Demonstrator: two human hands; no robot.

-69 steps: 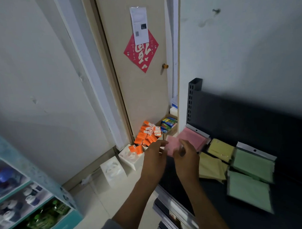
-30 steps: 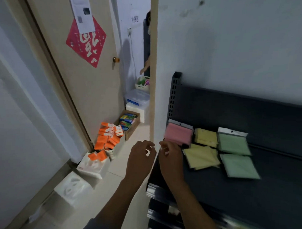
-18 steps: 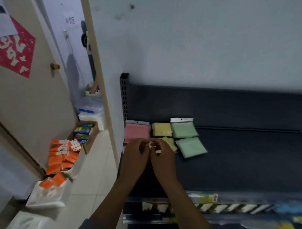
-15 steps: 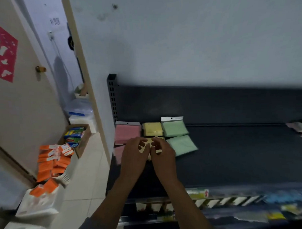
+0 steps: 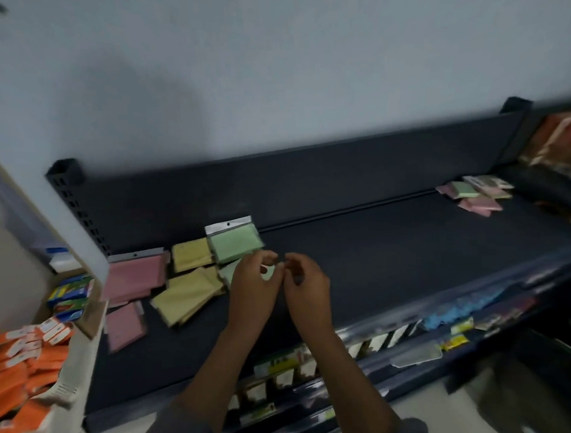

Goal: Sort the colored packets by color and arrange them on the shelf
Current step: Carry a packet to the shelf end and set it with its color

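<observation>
On the dark shelf (image 5: pixel 392 261), sorted packets lie at the left: a pink packet (image 5: pixel 136 280) at the back with another pink one (image 5: pixel 124 325) in front, a yellow packet (image 5: pixel 191 258) with a yellow stack (image 5: pixel 188 296) in front, and a green packet (image 5: pixel 235 242) with a white header. A second green packet (image 5: pixel 228 271) is partly hidden under my left hand (image 5: pixel 251 284). My right hand (image 5: pixel 307 282) hovers beside it; the fingertips of both hands meet, loosely curled, with nothing plainly in them. A mixed pink and green pile (image 5: pixel 474 193) lies at the far right.
A box of orange packets (image 5: pixel 20 355) and a cardboard box of colourful packs (image 5: pixel 70 293) stand on the floor at the left. Lower shelves with small goods (image 5: pixel 459 310) jut out below. A neighbouring shelf with brown goods (image 5: pixel 560 142) adjoins at the right.
The view swung right along the shelf. The pink packet I held earlier now lies on the shelf. Both hands moved right, from the pink and yellow packets to the green ones.
</observation>
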